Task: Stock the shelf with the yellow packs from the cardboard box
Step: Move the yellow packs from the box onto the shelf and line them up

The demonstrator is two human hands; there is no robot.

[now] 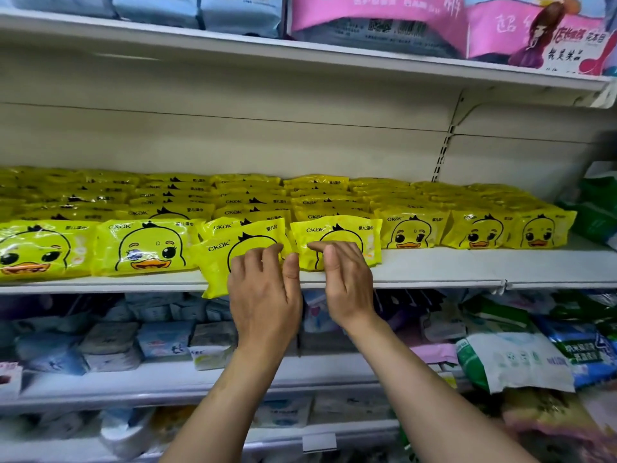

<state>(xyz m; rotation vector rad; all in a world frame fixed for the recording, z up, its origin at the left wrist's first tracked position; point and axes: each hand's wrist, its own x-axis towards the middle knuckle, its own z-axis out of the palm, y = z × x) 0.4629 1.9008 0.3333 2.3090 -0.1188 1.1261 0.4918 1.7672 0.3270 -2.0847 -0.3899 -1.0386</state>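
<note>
Rows of yellow duck-face packs [147, 245] fill the white middle shelf [434, 265]. One yellow pack [217, 259] leans tilted at the front, its lower corner hanging over the shelf lip. My left hand [263, 289] rests on this pack with fingers loosely bent over its face. Just to its right stands another yellow pack [337, 232], upright at the shelf front. My right hand [344, 275] touches that pack's front with its fingertips. The cardboard box is out of view.
The shelf above [300, 51] carries blue and pink packs. Lower shelves [167, 379] hold assorted pale packs, with green and white bags [514, 359] at the right. Bare shelf front lies right of my hands. Green packs [597, 208] sit at the far right.
</note>
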